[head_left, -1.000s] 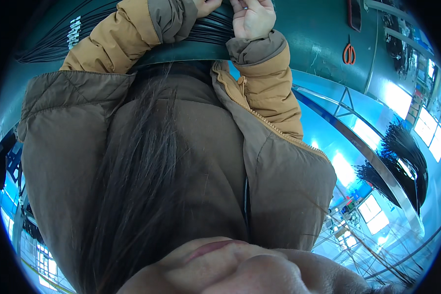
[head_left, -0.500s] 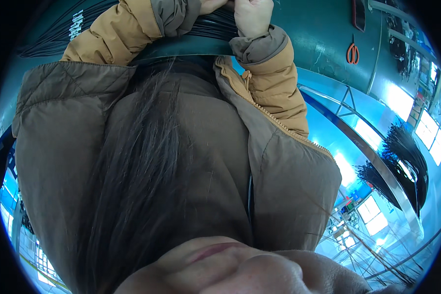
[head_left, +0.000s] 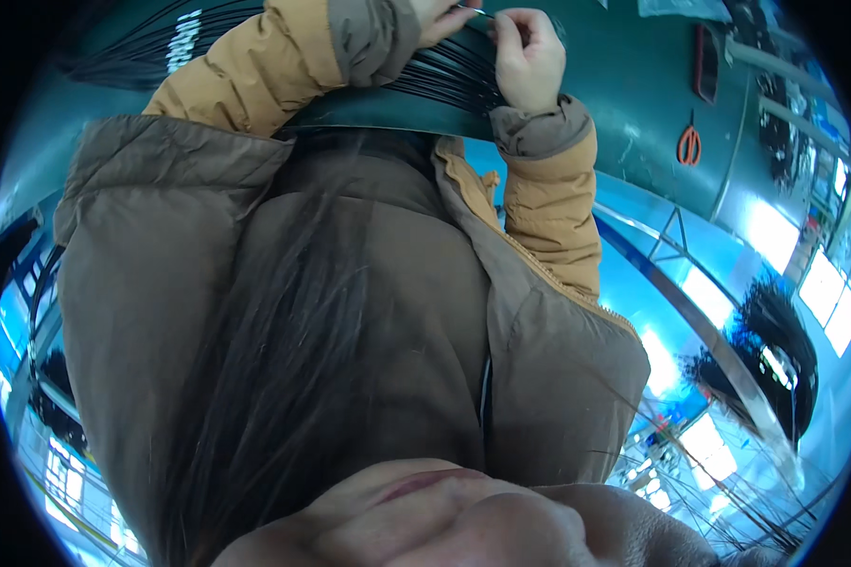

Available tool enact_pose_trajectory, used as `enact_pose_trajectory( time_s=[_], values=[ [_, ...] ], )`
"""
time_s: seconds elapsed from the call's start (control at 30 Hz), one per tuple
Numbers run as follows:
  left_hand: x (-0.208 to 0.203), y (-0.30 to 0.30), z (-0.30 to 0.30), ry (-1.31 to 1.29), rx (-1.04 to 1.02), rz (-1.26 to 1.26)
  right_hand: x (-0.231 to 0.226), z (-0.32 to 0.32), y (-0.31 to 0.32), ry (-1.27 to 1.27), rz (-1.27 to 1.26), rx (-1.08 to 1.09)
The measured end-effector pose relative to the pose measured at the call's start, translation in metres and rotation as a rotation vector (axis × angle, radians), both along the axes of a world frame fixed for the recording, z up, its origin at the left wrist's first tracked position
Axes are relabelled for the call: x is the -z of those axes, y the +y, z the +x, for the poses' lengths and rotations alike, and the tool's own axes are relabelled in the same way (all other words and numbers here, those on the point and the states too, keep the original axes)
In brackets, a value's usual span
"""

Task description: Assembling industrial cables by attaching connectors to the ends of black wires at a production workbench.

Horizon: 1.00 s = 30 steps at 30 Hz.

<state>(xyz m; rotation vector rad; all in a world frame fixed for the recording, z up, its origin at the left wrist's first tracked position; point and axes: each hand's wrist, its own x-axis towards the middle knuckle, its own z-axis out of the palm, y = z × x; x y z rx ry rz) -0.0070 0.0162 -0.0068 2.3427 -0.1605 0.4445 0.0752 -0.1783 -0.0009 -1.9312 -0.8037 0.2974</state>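
Observation:
My left hand is at the top edge, its fingertips pinched on a thin cable with a light glint, partly cut off by the picture's edge. Just right of it is my right hand, fingers curled in and thumb against them; what they hold, if anything, is hidden. Beneath and between both hands, a bundle of thin black cables lies across the green tabletop. The bundle carries on past my left sleeve, where a row of small white connectors shows.
Orange-handled scissors lie on the table to the right. Beyond them is a dark, flat object with a red edge, and a clear plastic bag at the top. Black cable bundles hang by a metal rail at lower right.
Both hands sit slightly lower and further right in the picture, along with the table and scissors. My hands are further apart, with the thin cable now visible between them.

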Motion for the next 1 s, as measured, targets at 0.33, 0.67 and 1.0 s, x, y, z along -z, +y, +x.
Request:
enact_pose_trajectory(
  time_s=[0.33,0.67,1.0],
  values=[
    [-0.002,0.074,-0.039,0.186,-0.161,0.16,0.016,0.004,0.003,-0.179,0.216,0.182],
    [0.009,0.264,-0.17,0.2,-0.205,0.428,0.022,0.018,-0.038,-0.471,-0.037,0.142],
    [0.039,0.279,-0.205,0.334,-0.322,0.368,-0.009,0.014,-0.048,-0.541,-0.383,-0.157]
  ],
)
